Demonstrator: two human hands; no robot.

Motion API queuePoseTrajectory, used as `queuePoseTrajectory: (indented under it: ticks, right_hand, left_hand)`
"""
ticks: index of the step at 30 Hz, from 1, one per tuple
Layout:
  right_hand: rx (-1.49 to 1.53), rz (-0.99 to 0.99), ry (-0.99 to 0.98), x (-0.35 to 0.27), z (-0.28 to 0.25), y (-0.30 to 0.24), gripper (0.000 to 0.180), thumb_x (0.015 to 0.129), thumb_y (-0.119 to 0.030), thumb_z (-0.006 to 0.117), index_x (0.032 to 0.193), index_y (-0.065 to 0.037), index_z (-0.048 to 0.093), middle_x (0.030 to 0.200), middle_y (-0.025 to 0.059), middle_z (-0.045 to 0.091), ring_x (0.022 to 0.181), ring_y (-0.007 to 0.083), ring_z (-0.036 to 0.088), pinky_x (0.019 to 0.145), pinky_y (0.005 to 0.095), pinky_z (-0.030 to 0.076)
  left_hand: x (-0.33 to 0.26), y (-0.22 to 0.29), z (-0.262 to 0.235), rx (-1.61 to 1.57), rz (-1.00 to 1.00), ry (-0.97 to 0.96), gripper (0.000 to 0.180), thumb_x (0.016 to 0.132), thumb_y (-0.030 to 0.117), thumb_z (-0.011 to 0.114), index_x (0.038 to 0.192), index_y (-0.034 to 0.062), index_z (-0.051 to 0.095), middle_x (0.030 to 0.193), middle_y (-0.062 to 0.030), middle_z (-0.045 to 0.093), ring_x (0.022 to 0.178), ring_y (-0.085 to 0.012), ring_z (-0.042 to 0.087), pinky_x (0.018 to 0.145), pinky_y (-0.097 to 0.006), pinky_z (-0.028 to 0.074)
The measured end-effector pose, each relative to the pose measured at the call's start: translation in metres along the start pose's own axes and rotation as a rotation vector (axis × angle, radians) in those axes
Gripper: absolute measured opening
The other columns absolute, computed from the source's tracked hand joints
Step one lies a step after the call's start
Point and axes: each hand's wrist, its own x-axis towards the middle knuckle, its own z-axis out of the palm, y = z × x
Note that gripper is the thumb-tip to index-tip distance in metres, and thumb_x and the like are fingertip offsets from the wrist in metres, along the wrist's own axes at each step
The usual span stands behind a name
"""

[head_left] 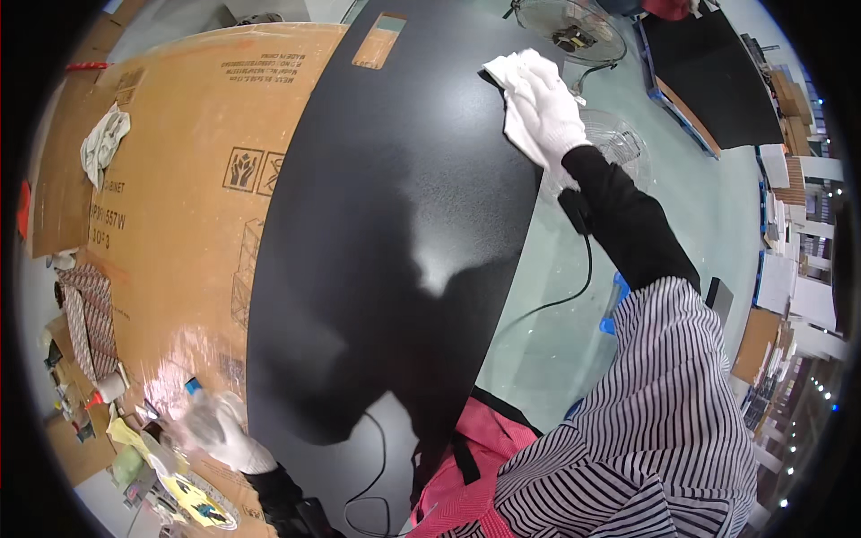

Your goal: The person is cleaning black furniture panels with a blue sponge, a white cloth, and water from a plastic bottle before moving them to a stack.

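A long, dark grey-black panel (386, 179) with a smooth, slightly shiny face lies in front of me. It has a rectangular cut-out near its far end. My right hand (547, 112), in a white glove, grips a white cloth (513, 76) at the panel's far right edge, and part of the cloth hangs over the side. Beside the panel's near left edge is my left hand (220, 430), also gloved in white and smeared by motion. A small blue piece (193, 386) shows just past its fingers; whether the hand holds it I cannot tell.
Under and left of the panel lies a big cardboard sheet (179, 251). A crumpled cloth (106, 143) and several small items, including a yellow cloth (134, 439), lie along the left. Fans (574, 36) stand on the right, and a black cable (587, 278) crosses the green floor (538, 359).
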Motion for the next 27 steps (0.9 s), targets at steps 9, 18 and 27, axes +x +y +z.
queuePoseTrajectory:
  ticks: [9, 18, 27]
  right_hand:
    - [-0.038, 0.098, -0.39, 0.007, -0.042, -0.051, 0.028, 0.096, -0.019, 0.063, 0.121, -0.008, 0.061, 0.115, 0.0206, 0.058, 0.108, 0.0419, 0.062, 0.092, 0.049, 0.053]
    - [-0.261, 0.144, -0.532, 0.022, -0.077, -0.083, 0.028, 0.088, -0.012, 0.06, 0.11, 0.002, 0.069, 0.114, 0.0244, 0.065, 0.11, 0.0386, 0.067, 0.094, 0.0467, 0.056]
    - [-0.496, -0.183, -0.741, 0.033, -0.086, -0.076, 0.033, 0.083, -0.014, 0.064, 0.112, 0.0, 0.067, 0.114, 0.0217, 0.063, 0.109, 0.0384, 0.066, 0.093, 0.0459, 0.057]
  left_hand:
    - [-0.092, 0.043, -0.001, -0.246, -0.088, 0.011, 0.061, 0.09, 0.001, 0.069, 0.146, 0.0031, 0.045, 0.14, -0.0164, 0.055, 0.107, -0.0252, 0.061, 0.097, -0.044, 0.056]
    - [-0.111, 0.062, -0.016, -0.332, -0.296, -0.002, 0.059, 0.087, 0.017, 0.079, 0.138, 0.0056, 0.051, 0.137, -0.0131, 0.055, 0.122, -0.026, 0.054, 0.103, -0.044, 0.05]
    - [-0.138, 0.068, -0.005, -0.365, -0.302, 0.009, 0.058, 0.093, 0.017, 0.071, 0.144, 0.0034, 0.047, 0.136, -0.0156, 0.056, 0.124, -0.0267, 0.054, 0.104, -0.044, 0.049]
